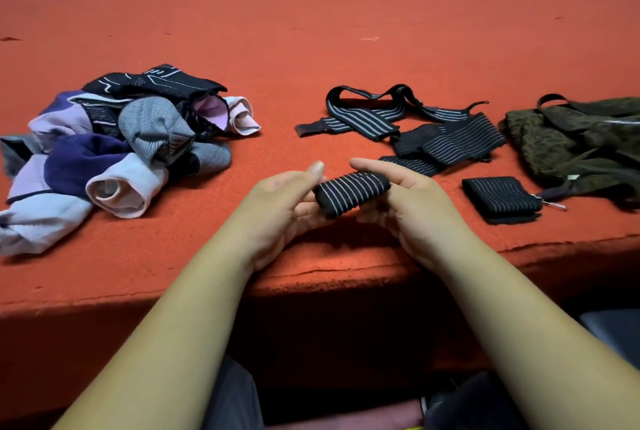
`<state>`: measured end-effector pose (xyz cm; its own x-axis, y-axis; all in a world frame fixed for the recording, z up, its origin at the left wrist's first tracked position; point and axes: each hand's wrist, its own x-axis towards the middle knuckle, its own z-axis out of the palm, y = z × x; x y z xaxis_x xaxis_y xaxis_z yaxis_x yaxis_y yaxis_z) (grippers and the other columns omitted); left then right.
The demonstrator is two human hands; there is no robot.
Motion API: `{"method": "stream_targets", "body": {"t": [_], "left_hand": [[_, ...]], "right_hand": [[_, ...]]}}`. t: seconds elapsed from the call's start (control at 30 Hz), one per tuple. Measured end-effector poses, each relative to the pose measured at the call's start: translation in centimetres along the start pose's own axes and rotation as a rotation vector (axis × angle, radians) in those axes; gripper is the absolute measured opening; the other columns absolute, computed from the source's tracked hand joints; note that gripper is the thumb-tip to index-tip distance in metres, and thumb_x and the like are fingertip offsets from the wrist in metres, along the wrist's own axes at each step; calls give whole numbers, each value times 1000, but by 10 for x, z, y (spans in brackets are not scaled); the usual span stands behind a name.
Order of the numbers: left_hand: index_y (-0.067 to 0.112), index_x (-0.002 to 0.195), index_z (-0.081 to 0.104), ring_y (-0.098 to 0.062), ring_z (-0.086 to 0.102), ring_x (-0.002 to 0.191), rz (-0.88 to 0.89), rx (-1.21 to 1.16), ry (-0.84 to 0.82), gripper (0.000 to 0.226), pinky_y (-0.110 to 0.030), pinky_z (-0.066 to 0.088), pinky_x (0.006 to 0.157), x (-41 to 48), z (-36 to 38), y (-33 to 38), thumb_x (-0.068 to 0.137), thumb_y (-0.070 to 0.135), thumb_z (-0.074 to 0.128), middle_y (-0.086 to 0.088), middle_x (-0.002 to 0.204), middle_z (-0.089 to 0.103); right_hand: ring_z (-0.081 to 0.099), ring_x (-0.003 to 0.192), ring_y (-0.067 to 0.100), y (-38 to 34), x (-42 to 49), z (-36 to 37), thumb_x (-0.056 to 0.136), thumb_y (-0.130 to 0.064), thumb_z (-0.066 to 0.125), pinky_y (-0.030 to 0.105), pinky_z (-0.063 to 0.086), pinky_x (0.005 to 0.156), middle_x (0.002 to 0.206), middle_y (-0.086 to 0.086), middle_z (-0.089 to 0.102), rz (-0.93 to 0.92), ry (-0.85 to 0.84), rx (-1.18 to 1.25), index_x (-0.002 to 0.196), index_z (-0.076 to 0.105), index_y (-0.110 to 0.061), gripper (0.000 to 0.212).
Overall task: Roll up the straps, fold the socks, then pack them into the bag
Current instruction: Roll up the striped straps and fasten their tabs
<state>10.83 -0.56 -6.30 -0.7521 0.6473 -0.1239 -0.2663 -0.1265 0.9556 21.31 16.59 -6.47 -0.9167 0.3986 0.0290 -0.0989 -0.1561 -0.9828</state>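
Over red felt (346, 48), left hand (280, 202) and right hand (417, 209) grip the rolled strap (351, 194), thumbs raised.

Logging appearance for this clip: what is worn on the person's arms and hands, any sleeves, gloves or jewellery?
Nothing shows: both forearms are bare to the frame's edge, no sleeves or watch. The left hand and right hand carry no gloves or visible rings.

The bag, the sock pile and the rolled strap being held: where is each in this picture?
bag (568, 149), head view, on its dark olive fabric body.
sock pile (156, 126), head view, on the grey sock atop it.
rolled strap (351, 192), head view, on its striped middle.
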Motion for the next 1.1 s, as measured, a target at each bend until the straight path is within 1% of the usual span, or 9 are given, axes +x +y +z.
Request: {"method": "stream_targets", "body": {"t": [0.1, 0.23, 0.3, 0.43, 0.57, 0.73, 0.87, 1.0, 1.1], "left_hand": [[-2, 118, 69, -21, 76, 84, 31, -6, 20, 24, -29, 61, 72, 5, 14, -5, 98, 11, 71, -17, 102, 78], [2, 112, 71, -13, 71, 69, 85, 49, 83, 22, -27, 59, 66, 15, 42, -4, 94, 12, 77, -8, 87, 78], [-1, 114, 71, -20, 76, 78, 113, 70, 86, 27, -31, 62, 70, 20, 62, -4, 93, 14, 79, -11, 95, 80], [-3, 116, 69, -25, 76, 86, 148, 101, 37, 29, -45, 65, 85, 31, 109, -9, 93, 12, 80, -16, 100, 80], [-5, 113, 66, -22, 75, 81, 150, 102, -3, 23, -32, 63, 69, 49, 155, -24, 93, -1, 76, -12, 92, 75], [7, 102, 74, -22, 75, 90, 208, 236, -1, 14, -40, 65, 82, 76, 193, -49, 90, 7, 82, -13, 100, 78], [15, 95, 76, -19, 75, 79, 224, 374, 48, 11, -41, 65, 77, 90, 205, -66, 87, 14, 84, -10, 93, 79], [24, 89, 74, -20, 75, 74, 213, 529, 115, 22, -42, 64, 77, 96, 207, -78, 73, 35, 85, -1, 86, 78], [25, 89, 72, -16, 75, 71, 216, 580, 143, 21, -38, 63, 75, 98, 208, -80, 77, 33, 87, 2, 82, 77]], "right_hand": [[69, 89, 21, -13, -8, -11, 97, 1, 40, 33, 61, 74, 101, 9, 77, 10, 12, 38, 119, 81, -16, 49], [65, 83, 8, -26, -19, -39, 104, -21, 57, 29, 54, 75, 99, -8, 75, -125, 136, -238, 121, 80, -32, 31], [61, 73, -2, -27, -21, -57, 99, -19, 68, 21, 51, 76, 88, -18, 73, -228, 249, -444, 120, 79, -37, 29], [65, 77, 1, -36, -27, -90, 97, -10, 71, 25, 52, 76, 84, -8, 75, -290, 413, -332, 112, 79, -28, 25], [70, 80, 4, -43, -31, -132, 94, -16, 74, 28, 54, 77, 87, -4, 79, -274, 583, -432, 101, 79, -27, 14], [70, 80, 1, -46, -32, -171, 91, -25, 73, 20, 53, 73, 84, -10, 78, -211, 715, -561, 98, 79, -30, 10], [68, 78, 1, -40, -24, -186, 88, -20, 69, 14, 49, 67, 83, -10, 75, -118, 734, -651, 96, 78, -30, 15], [69, 91, 14, -29, -15, -191, 87, -18, 65, 27, 50, 80, 93, -7, 75, -10, 694, -777, 102, 77, -26, 21], [66, 100, 20, -26, -10, -188, 88, -17, 63, 31, 50, 91, 105, 0, 73, -10, 679, -887, 108, 75, -24, 24]]}}
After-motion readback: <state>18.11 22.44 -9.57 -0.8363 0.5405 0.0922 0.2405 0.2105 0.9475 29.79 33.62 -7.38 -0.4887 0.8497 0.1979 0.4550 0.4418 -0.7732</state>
